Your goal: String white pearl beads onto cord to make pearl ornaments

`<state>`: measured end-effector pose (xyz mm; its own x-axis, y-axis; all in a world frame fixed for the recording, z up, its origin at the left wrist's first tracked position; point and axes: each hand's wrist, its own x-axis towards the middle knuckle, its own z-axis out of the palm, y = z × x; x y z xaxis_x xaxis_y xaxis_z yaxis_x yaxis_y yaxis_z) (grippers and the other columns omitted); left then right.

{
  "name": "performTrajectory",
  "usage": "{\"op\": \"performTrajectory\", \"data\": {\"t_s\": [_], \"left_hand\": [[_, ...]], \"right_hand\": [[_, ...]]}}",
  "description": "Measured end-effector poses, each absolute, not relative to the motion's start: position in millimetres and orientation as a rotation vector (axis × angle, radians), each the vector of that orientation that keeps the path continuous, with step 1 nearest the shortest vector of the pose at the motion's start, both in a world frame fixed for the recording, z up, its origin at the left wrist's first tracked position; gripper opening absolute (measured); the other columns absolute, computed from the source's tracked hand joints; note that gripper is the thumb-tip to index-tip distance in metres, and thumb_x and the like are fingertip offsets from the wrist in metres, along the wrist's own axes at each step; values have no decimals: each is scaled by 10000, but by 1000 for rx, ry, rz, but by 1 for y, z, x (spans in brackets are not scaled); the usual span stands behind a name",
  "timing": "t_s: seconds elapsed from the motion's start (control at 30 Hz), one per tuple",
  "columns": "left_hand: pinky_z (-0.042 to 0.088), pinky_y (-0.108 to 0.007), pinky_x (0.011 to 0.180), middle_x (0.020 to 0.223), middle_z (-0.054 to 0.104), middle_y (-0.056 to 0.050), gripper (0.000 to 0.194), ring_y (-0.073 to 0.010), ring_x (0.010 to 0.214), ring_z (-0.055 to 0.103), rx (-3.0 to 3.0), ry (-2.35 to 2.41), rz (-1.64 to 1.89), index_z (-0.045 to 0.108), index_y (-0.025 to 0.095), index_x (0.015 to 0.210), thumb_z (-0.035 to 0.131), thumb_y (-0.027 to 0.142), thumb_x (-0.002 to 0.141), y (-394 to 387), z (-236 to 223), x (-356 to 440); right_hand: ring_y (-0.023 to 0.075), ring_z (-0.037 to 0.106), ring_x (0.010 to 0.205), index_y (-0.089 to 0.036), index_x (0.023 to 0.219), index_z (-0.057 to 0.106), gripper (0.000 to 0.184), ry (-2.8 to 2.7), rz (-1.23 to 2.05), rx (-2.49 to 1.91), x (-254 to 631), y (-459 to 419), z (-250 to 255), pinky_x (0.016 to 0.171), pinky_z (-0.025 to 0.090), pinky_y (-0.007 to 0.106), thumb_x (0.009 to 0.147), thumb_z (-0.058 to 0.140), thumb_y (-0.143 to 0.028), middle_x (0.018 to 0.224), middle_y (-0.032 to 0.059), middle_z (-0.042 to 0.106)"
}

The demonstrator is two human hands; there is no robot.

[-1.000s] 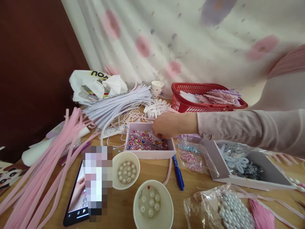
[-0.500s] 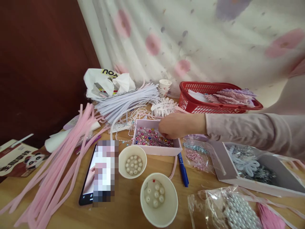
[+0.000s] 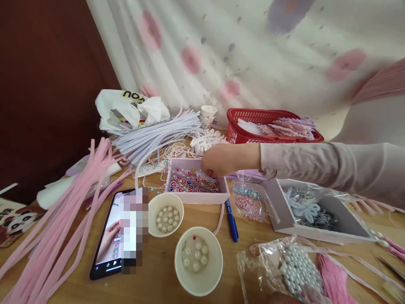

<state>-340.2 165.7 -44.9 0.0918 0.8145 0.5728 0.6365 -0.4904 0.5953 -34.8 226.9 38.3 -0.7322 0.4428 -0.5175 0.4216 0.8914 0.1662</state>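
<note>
At the bottom edge, a blurred sliver of what looks like the person's right hand (image 3: 283,298) shows beside the clear bag of grey pearls (image 3: 299,266); I cannot tell whether its fingers are apart or together. The bag lies at the near right of the table, next to a pink tassel (image 3: 335,276). From the right, another person's hand (image 3: 229,159) curls over the far right corner of the lilac box (image 3: 198,198) of coloured gems, fingers bunched together, anything between them hidden. "YOU" reads upside down on a yellow patch of the white plastic bag (image 3: 107,110) at the back left. The panda carton (image 3: 22,223) carries characters cut off by the frame. Lettering on the blue pen (image 3: 232,223) is too small to read, as are the screen marks on the partly pixelated phone (image 3: 109,245).
</note>
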Motion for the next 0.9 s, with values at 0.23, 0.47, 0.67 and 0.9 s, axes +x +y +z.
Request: {"op": "performTrajectory", "data": {"t_s": [0.23, 0.47, 0.67, 0.9], "left_hand": [[602, -337, 550, 755, 757, -66, 429, -316, 1211, 639, 1973, 1631, 1677, 765, 258, 653, 553, 513, 925, 150, -62, -336], [635, -469, 664, 1023, 742, -92, 386, -357, 1500, 265, 1811, 1649, 1665, 755, 256, 689, 535, 388, 977, 149, -65, -345], [609, -395, 702, 1107, 726, -41, 210, -284, 1138, 669, 1039, 1168, 1299, 700, 324, 1074, 601, 469, 960, 58, -47, -173], [518, -299, 555, 893, 713, -69, 275, -194, 715, 647, 732, 955, 970, 683, 269, 1053, 651, 507, 918, -44, -69, -29]], "right_hand": [[209, 683, 713, -145, 917, 808, 214, 2515, 86, 555, -37, 223, 31, 604, 396, 295, 794, 640, -92, 856, 121, 792], [208, 683, 723, -129, 936, 808, 212, 2542, 110, 542, -34, 223, 31, 595, 388, 296, 822, 630, -108, 878, 133, 792], [224, 687, 762, -112, 957, 807, 213, 2571, 141, 550, -33, 220, 33, 576, 358, 301, 839, 630, -112, 920, 151, 792], [216, 658, 840, -141, 1029, 797, 260, 2734, 117, 764, -3, 194, 68, 698, 382, 308, 906, 568, -134, 933, 86, 763]]}}
